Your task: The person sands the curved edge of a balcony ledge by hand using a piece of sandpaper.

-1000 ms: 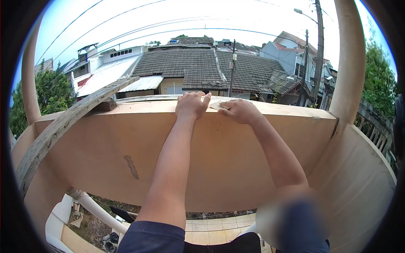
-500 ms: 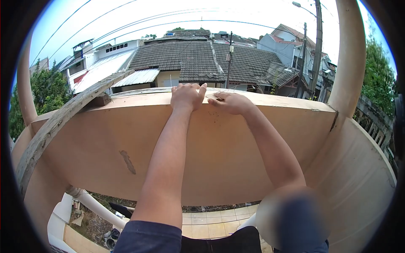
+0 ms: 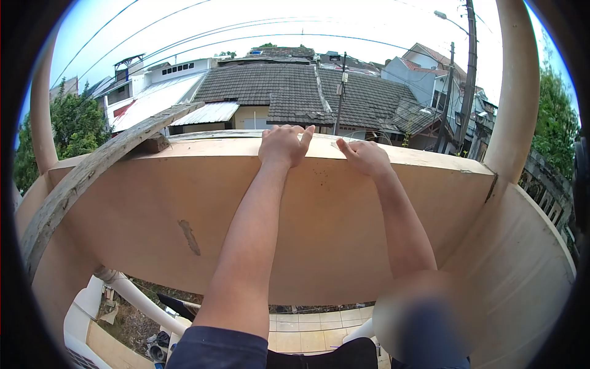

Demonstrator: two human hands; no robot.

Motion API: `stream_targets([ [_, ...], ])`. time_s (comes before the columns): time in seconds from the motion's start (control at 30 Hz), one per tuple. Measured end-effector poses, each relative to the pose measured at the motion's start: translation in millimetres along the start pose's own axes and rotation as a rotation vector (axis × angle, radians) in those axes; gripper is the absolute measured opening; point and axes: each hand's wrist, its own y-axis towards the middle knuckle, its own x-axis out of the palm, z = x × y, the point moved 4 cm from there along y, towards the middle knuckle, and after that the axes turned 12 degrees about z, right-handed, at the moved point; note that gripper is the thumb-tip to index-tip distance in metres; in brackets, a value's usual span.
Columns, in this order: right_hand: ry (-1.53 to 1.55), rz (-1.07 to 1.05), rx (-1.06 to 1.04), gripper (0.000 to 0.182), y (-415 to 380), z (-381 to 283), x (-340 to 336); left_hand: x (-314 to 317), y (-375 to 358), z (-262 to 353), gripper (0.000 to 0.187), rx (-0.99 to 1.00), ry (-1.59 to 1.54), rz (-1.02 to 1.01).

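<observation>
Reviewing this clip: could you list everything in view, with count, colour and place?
wall: one, peach, across the middle
plank: one, weathered grey, over the wall's left end
block: one, brown, under the plank
columns: two, peach, left and right
tiled roofs: several, mostly grey, beyond
utility poles: several, dark, mostly right
street lamp: one, grey, upper right
overhead wires: several, dark or bluish, above
trees: several, green, both sides
floor tiles: many, cream, below
sleeves: two, navy, bottom, right one blurred
left hand, right hand: bare, at the wall's top
</observation>
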Motion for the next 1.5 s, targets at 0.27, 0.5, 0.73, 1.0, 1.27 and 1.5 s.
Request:
stream_targets([
  [0.27, 0.082, 0.332, -0.381, 0.081, -28.2, -9.8, 9.0, -4.3, -1.6, 0.2, 0.056, 0.102, -0.048, 0.117],
  [0.5, -0.105, 0.325, -0.332, 0.091, -35.1, -22.6, 14.1, -5.1, -5.2, 1.1, 0.055, 0.088, -0.066, 0.153],
  [0.73, 0.074, 0.266, -0.133, 0.087, -9.2, 17.6, -1.8, -4.7, -3.8, 1.4, 0.053, 0.088, -0.049, 0.168],
  [1.0, -0.013, 0.438, -0.333, 0.091, -31.2, -10.6, 14.4, -5.6, -6.2, 1.2, 0.053, 0.067, -0.096, 0.187],
  [1.27, -0.039, 0.069, 0.321, 0.099, 2.7, 43.2, -11.3, -6.1, -6.3, 1.2, 0.05, 0.045, -0.081, 0.15],
  [1.5, 0.05, 0.158, -0.098, 0.093, -23.0, 9.9, -0.9, -2.2, -8.2, -0.6, 0.049, 0.14, -0.071, 0.337],
])
